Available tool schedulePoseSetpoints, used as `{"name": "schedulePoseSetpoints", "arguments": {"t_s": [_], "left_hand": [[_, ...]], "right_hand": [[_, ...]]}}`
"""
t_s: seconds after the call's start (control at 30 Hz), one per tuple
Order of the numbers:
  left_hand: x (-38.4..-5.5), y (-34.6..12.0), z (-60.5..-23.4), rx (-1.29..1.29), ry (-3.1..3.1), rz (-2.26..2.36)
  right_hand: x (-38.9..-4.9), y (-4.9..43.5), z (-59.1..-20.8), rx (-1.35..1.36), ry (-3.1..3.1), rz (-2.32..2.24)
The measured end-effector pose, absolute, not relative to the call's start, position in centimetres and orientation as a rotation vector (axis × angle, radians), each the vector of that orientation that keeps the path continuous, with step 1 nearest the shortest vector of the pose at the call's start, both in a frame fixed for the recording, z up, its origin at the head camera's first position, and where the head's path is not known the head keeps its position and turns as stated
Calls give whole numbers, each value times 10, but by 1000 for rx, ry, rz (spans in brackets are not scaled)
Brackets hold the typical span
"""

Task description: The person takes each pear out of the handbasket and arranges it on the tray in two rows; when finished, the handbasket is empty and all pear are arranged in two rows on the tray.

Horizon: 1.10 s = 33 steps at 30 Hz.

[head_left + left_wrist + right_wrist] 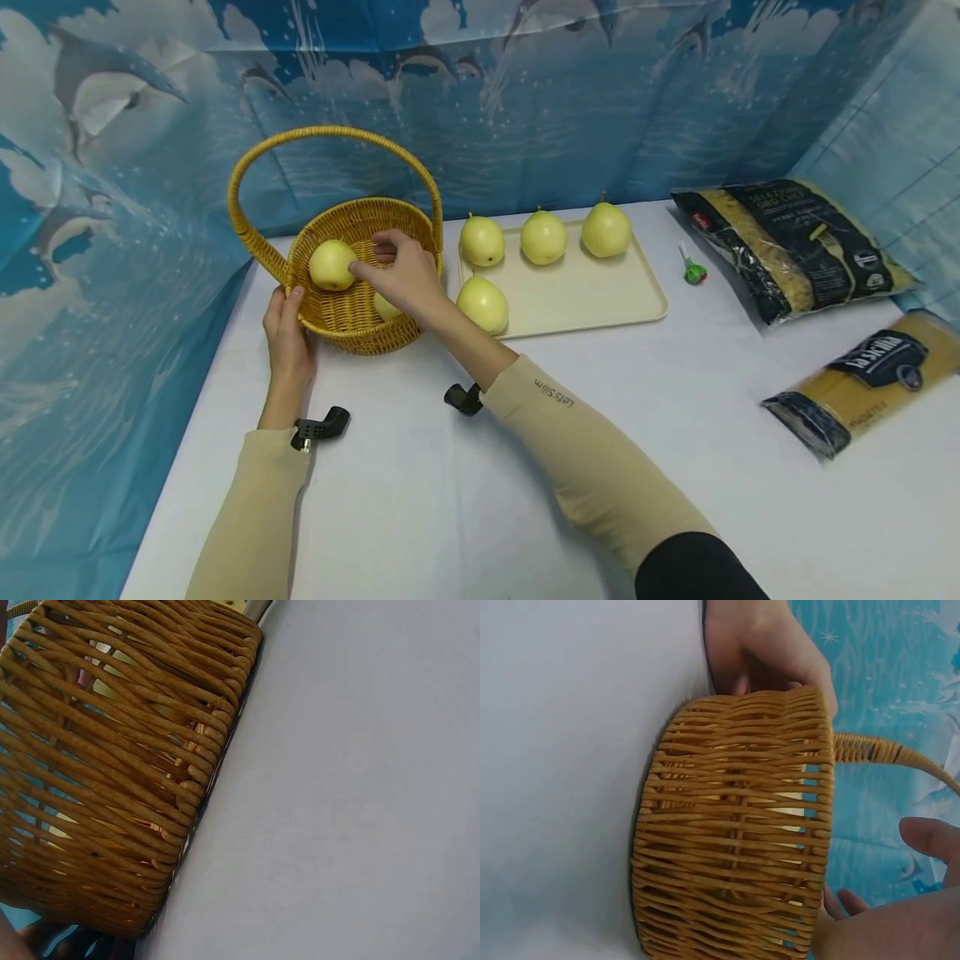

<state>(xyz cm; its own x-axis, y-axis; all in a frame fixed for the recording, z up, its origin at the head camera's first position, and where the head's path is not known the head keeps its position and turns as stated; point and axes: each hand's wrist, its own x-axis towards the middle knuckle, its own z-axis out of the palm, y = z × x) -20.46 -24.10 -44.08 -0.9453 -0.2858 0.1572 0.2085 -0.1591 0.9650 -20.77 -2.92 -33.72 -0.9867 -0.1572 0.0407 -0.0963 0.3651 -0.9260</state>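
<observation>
A woven wicker basket (363, 340) with a tall hoop handle holds a yellow-green pear (331, 265) on its left and another pear (386, 307) partly hidden under my right wrist. My left hand (288, 337) grips the basket's left rim, thumb on top near the foot of the handle; its fingers show dimly at the corner of the left wrist view. Over the basket's opening is my right hand (408, 273), thumb and fingers spread apart and nothing visible between them. Its thumb tip is beside the left pear; whether they touch I cannot tell.
Right of the basket, a cream tray (577, 292) bears several pears, with one pear (483, 305) at its near left corner. Farther right are a green-wrapped lollipop (693, 270), a black pasta bag (802, 246) and a spaghetti pack (870, 379). A dolphin-print curtain (525, 125) hangs behind.
</observation>
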Motion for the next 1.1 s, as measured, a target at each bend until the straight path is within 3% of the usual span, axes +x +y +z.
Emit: {"name": "schedulePoseSetpoints", "arguments": {"t_s": [0.67, 1.1], "left_hand": [[-205, -243, -442, 109, -1751, -2199], [-208, -243, -443, 110, -1779, -2175]], "right_hand": [[-237, -69, -334, 111, 2065, -1995], [-261, -82, -340, 178, 1985, -1977]]}}
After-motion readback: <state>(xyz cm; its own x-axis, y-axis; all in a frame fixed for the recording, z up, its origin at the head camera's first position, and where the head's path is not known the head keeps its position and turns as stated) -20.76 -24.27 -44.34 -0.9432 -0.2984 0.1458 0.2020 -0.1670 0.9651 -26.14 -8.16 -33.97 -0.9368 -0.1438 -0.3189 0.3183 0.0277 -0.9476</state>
